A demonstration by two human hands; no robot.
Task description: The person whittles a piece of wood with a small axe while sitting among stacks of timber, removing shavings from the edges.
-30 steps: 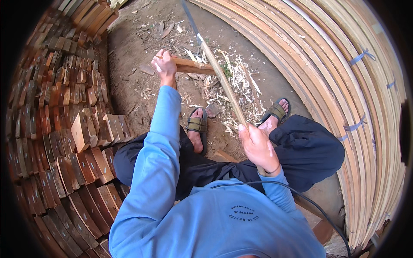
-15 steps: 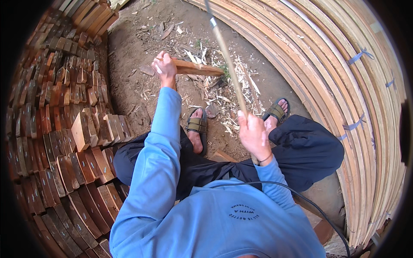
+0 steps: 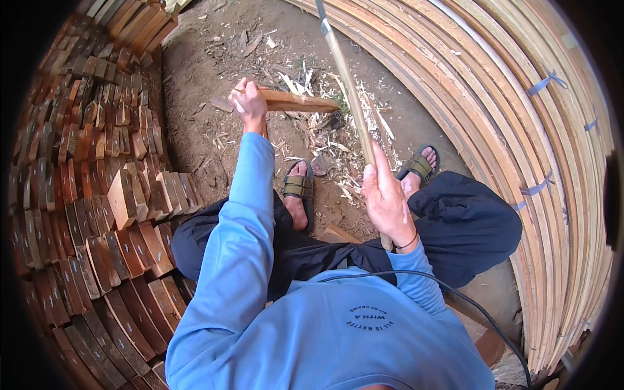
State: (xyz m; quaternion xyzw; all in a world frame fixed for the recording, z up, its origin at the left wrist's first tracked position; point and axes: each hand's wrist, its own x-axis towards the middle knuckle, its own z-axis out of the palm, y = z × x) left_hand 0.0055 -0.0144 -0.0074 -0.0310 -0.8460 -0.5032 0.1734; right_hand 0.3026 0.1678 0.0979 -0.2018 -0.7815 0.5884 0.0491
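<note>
My left hand [image 3: 249, 103] is closed round the near end of a rough reddish-brown wooden stake [image 3: 296, 102]. The stake reaches rightward over a heap of chips, narrowing toward its far end. In my right hand [image 3: 388, 198] is a long-handled tool with a pale wooden handle [image 3: 351, 97]. Thumb and forefinger lie along the handle, whose butt shows below the palm; the other fingers are mostly hidden. A metal collar [image 3: 324, 27] joins the handle to a thin metal part, which runs out of the picture at the top. The tool is raised, apart from the stake.
Pale wood chips [image 3: 370, 117] litter the dirt ground between and beyond my sandalled feet. Stacked cut boards [image 3: 97, 195] rise on the left. Long planks [image 3: 481, 84], some tied with blue strips, curve along the right. A black cable [image 3: 455, 290] crosses my shirt.
My right hand has shifted slightly up the picture and its forefinger has straightened along the handle. The tool has moved a little to the right. My left hand and the stake have hardly moved.
</note>
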